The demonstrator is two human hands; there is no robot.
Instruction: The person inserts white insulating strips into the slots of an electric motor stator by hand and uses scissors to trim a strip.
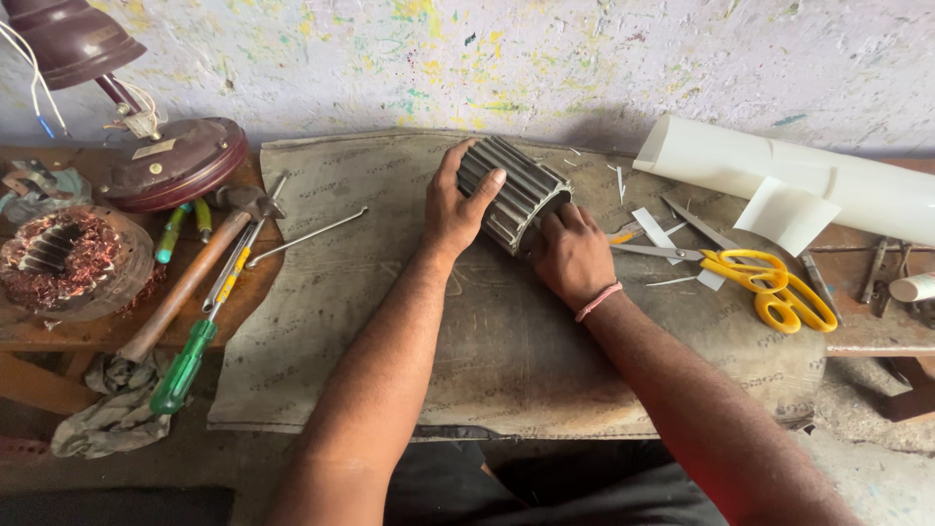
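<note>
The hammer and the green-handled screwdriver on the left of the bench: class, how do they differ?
The hammer has a thick brown wooden handle; the screwdriver has a slim metal shaft and a translucent green grip. The hammer's metal head sits crosswise at the far end; the screwdriver runs straight. The hammer lies wholly on the bench, while the screwdriver's grip overhangs the edge. Both lie untouched, slanting side by side.

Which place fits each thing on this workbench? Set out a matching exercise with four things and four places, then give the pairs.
Things:
1. slotted metal core
2. scissors
3. hammer
4. white sheet roll

Places:
A. left of the mat
B. far right, by the wall
C. between left hand and right hand
D. right part of the mat

Pairs: 1-C, 2-D, 3-A, 4-B
</note>
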